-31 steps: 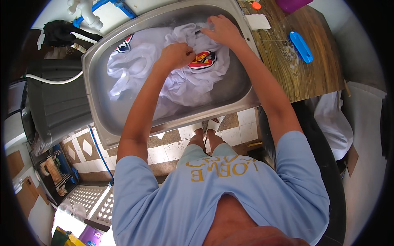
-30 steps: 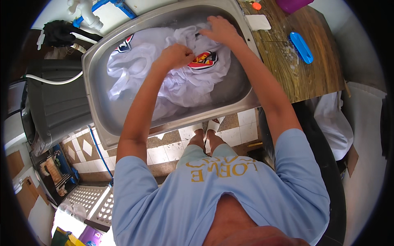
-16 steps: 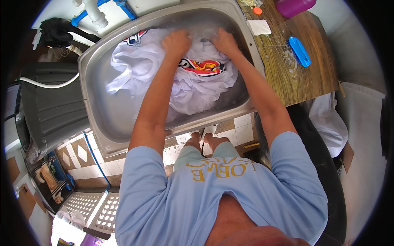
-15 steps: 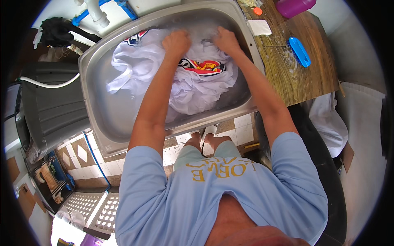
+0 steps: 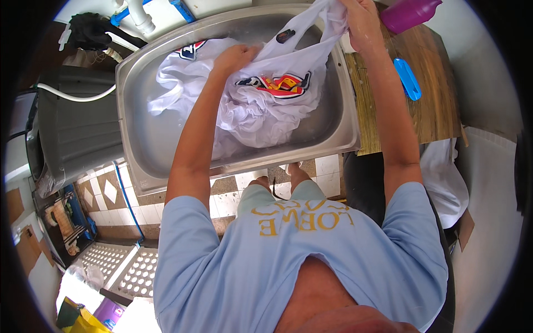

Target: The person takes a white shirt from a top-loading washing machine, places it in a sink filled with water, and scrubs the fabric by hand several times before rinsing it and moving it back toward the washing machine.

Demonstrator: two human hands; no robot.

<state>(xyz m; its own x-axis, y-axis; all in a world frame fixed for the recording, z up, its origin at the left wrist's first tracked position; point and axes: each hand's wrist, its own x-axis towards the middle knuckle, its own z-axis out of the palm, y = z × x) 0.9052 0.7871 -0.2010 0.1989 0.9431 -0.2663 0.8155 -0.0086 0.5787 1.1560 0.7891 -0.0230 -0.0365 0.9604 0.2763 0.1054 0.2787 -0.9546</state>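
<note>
A wet white garment (image 5: 258, 119) with red, yellow and black patches lies bunched in the metal sink (image 5: 350, 105), partly in cloudy water. My right hand (image 5: 363, 28) is raised over the sink's far right corner, closed on a stretched part of the garment. That part slants up from the sink and carries a small dark patch. My left hand (image 5: 237, 57) is closed on the garment near the far middle of the sink. Its fingertips are partly hidden by the hand and cloth.
A wooden counter (image 5: 438, 94) adjoins the sink on the right, bearing a blue brush (image 5: 407, 79) and a purple bottle (image 5: 408, 14). White and blue pipes (image 5: 139, 16) stand behind the sink. A dark grey plastic tub (image 5: 78, 127) is at the left.
My right hand has risen out of the sink to the right, pulling part of the garment up taut. My left hand stays on the cloth in nearly the same place.
</note>
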